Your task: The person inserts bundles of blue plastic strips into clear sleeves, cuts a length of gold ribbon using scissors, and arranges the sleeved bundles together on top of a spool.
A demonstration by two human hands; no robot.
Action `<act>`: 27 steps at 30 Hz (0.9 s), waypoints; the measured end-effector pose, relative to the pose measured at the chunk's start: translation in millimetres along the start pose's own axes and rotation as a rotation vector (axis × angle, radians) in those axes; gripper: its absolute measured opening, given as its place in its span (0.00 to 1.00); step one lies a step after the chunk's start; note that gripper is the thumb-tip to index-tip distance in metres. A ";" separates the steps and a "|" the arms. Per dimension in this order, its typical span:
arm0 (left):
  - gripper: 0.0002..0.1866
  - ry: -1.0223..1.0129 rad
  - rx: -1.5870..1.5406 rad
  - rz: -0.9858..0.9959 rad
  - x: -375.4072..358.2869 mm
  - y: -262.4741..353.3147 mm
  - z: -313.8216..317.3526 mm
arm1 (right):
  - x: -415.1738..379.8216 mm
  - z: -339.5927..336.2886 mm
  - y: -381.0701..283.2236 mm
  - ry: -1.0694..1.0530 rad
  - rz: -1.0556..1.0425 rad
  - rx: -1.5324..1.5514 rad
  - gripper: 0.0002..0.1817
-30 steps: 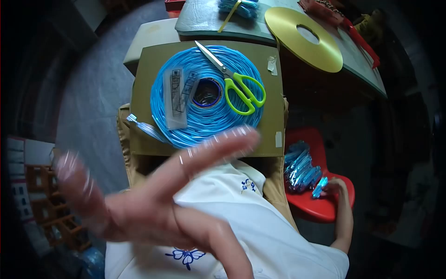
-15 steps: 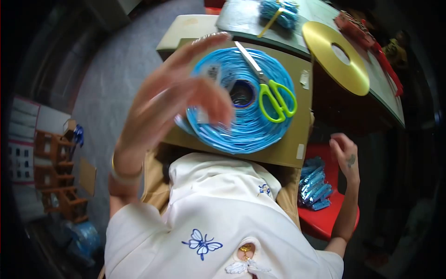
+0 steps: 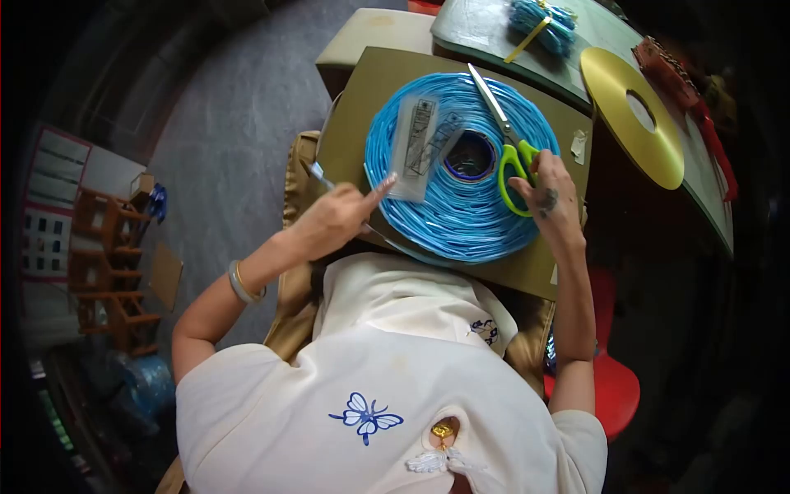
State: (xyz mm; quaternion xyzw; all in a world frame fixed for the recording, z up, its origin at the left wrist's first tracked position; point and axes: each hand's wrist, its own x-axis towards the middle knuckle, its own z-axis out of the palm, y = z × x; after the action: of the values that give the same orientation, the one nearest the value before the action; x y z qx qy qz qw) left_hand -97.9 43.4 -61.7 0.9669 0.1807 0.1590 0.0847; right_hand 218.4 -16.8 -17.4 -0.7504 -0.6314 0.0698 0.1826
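Note:
A big coil of shiny blue cord [image 3: 494,235] lies flat on a cardboard box [image 3: 350,123] in front of me. At its left, my left hand [image 3: 333,218] is closed with the index finger stretched out. The loose end of the cord pokes up from that hand. My right hand [image 3: 553,198] has its fingers on the green handles of the scissors [image 3: 512,152], which lie on the coil's right side with blades pointing away. On the coil's left part rests a clear strip with black print [image 3: 414,152]. The undersides of both hands are hidden.
Behind the box, a table [image 3: 477,29] bears a tied blue bundle [image 3: 543,29], a large gold ribbon roll [image 3: 601,107] and a red item [image 3: 671,74]. A red chair [image 3: 613,387] stands at my right. Wooden furniture [image 3: 111,272] is on the left.
My left hand has come down from above the coil to its left edge, at the cord's end. My right hand has moved up from beside the red chair onto the scissors. The view has shifted.

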 end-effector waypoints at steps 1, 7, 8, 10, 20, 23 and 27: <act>0.44 -0.119 -0.096 -0.064 -1.0 10.6 -6.0 | -2.3 -2.7 0.1 0.016 0.008 -0.003 0.13; 0.49 -0.193 -0.946 -0.198 27.6 70.2 -103.2 | -6.4 -16.8 42.1 0.250 -0.054 0.767 0.12; 0.46 -0.024 -1.113 -0.165 30.3 74.7 -118.5 | -10.6 -25.4 48.3 0.253 -0.059 0.767 0.12; 0.40 0.332 -1.439 -0.028 36.3 83.1 -147.0 | -25.7 -45.8 50.5 0.435 0.022 1.098 0.14; 0.47 -0.445 -0.536 -0.685 -45.7 20.6 -220.4 | -54.3 -54.6 47.5 0.621 0.052 1.392 0.22; 0.46 -0.223 -0.590 -0.714 -33.3 -18.7 -183.1 | -55.7 -48.0 44.1 0.588 0.065 1.400 0.23; 0.39 0.091 -0.639 -0.508 46.9 -45.3 -115.5 | -52.7 -42.7 35.8 0.549 0.055 1.415 0.24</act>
State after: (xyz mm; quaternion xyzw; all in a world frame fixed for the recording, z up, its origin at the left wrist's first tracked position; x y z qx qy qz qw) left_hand -110.2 115.1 49.3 0.8086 0.3587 0.2237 0.4092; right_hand 255.5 -80.9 2.5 -0.4600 -0.3492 0.2735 0.7692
